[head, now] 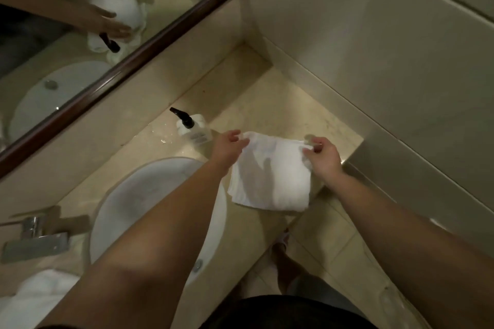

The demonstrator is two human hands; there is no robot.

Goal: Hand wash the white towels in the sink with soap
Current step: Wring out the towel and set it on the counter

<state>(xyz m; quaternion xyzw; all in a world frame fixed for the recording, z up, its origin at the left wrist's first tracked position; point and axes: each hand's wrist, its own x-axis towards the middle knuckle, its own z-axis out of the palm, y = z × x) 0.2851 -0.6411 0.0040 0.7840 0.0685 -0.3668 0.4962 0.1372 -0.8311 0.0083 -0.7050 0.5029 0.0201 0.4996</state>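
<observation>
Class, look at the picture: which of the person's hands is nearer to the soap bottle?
Left. The left hand pinches the white towel just beside the soap bottle; the right hand holds the towel's far corner.

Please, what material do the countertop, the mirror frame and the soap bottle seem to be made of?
Countertop: probably polished stone such as marble, beige and mottled, shiny where it is wet.
Mirror frame: looks like dark reddish-brown wood with a glossy varnish; a wood-look moulding is possible.
Soap bottle: apparently clear plastic with a black pump head.
</observation>
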